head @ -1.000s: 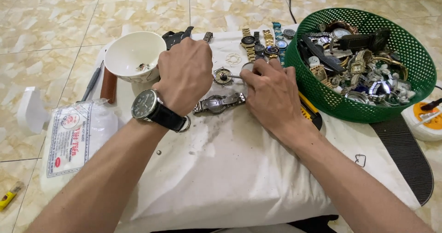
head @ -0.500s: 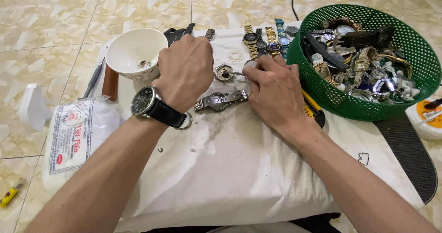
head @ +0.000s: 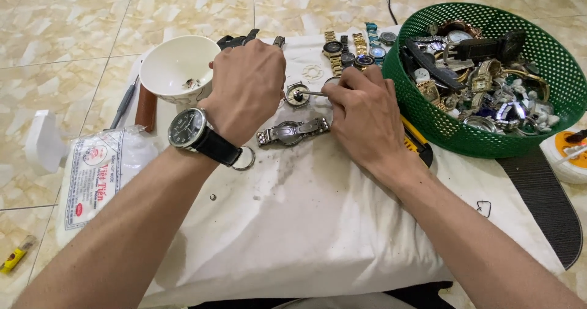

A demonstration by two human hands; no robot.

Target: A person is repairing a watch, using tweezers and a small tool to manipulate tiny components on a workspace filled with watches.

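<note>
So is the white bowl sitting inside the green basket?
No, the white bowl stands on the cloth left of the left hand, far from the green basket.

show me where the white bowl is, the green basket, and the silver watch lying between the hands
white bowl (head: 164, 63), head view, on its inner wall.
green basket (head: 455, 133), head view, on its front mesh wall.
silver watch (head: 288, 132), head view, on its round case.

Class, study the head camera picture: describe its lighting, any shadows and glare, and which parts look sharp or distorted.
Head view: soft, even light; faint shadows under both hands on the white cloth; small glints on watch parts in the green basket; the left hand and right hand are sharp; forearms widen toward the bottom edge.
</note>
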